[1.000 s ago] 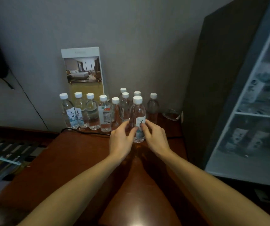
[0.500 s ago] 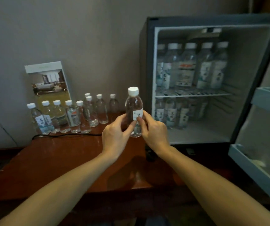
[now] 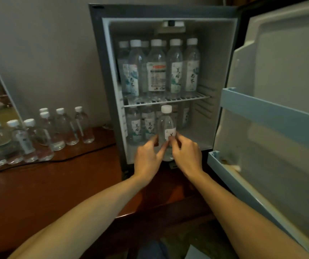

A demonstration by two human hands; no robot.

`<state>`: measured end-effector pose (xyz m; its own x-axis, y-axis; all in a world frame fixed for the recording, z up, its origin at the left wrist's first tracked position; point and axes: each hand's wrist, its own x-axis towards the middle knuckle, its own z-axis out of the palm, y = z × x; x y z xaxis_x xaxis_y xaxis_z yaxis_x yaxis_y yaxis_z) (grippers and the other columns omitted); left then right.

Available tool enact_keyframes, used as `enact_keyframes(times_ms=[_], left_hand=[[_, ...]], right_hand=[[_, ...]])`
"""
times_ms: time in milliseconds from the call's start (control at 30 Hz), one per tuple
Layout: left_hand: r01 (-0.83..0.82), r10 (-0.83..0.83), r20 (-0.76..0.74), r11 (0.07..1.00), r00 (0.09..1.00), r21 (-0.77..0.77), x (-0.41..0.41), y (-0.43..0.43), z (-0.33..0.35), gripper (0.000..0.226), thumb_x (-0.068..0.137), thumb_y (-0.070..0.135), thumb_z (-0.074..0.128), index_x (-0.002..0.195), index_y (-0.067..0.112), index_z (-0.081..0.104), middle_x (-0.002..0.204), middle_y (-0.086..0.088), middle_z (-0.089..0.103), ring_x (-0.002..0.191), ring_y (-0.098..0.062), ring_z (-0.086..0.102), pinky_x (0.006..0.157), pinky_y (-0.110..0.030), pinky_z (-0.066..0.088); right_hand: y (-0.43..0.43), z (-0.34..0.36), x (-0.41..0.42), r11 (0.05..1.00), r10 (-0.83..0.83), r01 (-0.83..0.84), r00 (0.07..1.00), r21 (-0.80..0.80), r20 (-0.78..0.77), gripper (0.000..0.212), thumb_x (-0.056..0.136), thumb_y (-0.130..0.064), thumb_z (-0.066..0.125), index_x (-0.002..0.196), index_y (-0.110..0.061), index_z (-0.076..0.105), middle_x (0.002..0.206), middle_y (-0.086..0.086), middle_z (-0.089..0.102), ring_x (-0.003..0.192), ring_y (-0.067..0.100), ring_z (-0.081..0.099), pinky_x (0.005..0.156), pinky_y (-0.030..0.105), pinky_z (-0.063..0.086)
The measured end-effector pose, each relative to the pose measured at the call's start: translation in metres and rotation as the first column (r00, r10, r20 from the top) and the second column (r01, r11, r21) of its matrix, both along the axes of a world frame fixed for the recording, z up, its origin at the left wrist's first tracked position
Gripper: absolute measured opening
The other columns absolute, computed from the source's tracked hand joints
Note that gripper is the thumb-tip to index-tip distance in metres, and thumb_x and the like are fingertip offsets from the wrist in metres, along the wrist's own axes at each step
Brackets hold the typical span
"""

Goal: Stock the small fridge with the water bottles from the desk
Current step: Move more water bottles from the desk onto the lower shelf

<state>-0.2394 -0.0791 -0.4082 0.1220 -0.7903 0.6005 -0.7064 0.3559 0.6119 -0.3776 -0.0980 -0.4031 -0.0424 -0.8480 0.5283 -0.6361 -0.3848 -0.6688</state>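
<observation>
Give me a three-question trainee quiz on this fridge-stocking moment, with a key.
1. True or false: water bottles stand on the desk.
2. Against the wire shelf, the cap of the held bottle sits: A above; B just below; C far to its left.
3. Which hands grip the held bottle?
Key: 1 true; 2 B; 3 both, the left hand and the right hand.

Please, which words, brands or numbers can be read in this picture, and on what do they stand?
No text reads with certainty.
Fridge bottles, labels: brush-style characters, too blurred.
Red-banded bottle: print too small.
Held bottle, white label: one dark mark, unreadable.
Desk bottles: labels blurred.
</observation>
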Motion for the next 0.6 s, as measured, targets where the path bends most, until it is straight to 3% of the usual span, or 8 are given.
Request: enact_keyframes(times_ms=[200, 367, 500, 600], left_hand=[[0.050, -0.051, 0.002, 0.995, 0.999, 0.082, -0.024, -0.042, -0.014, 0.047, 0.104, 0.055, 0.054, 0.143, 0.031, 0.060, 0.129, 0.008, 0.072, 0.116, -0.010, 0.068, 0.092, -0.033, 0.056], [0.071, -0.071, 0.018, 0.997, 0.997, 0.018, -0.031, -0.075, -0.017, 0.043, 0.104, 0.045, 0.060, 0.140, 0.022, 0.064, 0.120, 0.000, 0.076, 0.105, -0.016, 0.072, 0.083, -0.037, 0.059], [0.094, -0.094, -0.011, 0.995, 0.996, -0.014, -0.032, -0.094, -0.019, 0.036, 0.104, 0.035, 0.064, 0.136, 0.020, 0.065, 0.116, 0.001, 0.077, 0.104, -0.012, 0.072, 0.082, -0.032, 0.058], [0.105, -0.105, -0.021, 0.994, 0.994, -0.014, -0.033, -0.104, -0.016, 0.027, 0.102, 0.031, 0.068, 0.124, 0.017, 0.070, 0.112, 0.004, 0.075, 0.104, -0.009, 0.070, 0.083, -0.029, 0.056]], right_hand=[[-0.032, -0.016, -0.017, 0.991, -0.086, 0.076, 0.992, 0.108, 0.095, 0.035, 0.106, -0.047, 0.047, 0.124, -0.028, 0.069, 0.096, 0.009, 0.076, 0.090, 0.033, 0.070, 0.072, 0.046, 0.057], [-0.058, -0.017, -0.017, 0.990, -0.103, 0.080, 0.971, 0.112, 0.214, 0.032, 0.107, -0.041, 0.046, 0.112, -0.022, 0.070, 0.094, 0.006, 0.075, 0.087, 0.026, 0.070, 0.072, 0.041, 0.056], [-0.079, -0.018, -0.010, 0.976, -0.141, 0.096, 0.962, 0.195, 0.233, 0.033, 0.107, -0.043, 0.044, 0.125, -0.029, 0.068, 0.109, 0.003, 0.075, 0.099, 0.025, 0.069, 0.083, 0.041, 0.056], [-0.089, -0.021, -0.006, 0.983, -0.129, 0.083, 0.949, 0.166, 0.289, 0.034, 0.107, -0.042, 0.046, 0.133, -0.031, 0.065, 0.113, 0.003, 0.075, 0.103, 0.023, 0.069, 0.083, 0.039, 0.056]])
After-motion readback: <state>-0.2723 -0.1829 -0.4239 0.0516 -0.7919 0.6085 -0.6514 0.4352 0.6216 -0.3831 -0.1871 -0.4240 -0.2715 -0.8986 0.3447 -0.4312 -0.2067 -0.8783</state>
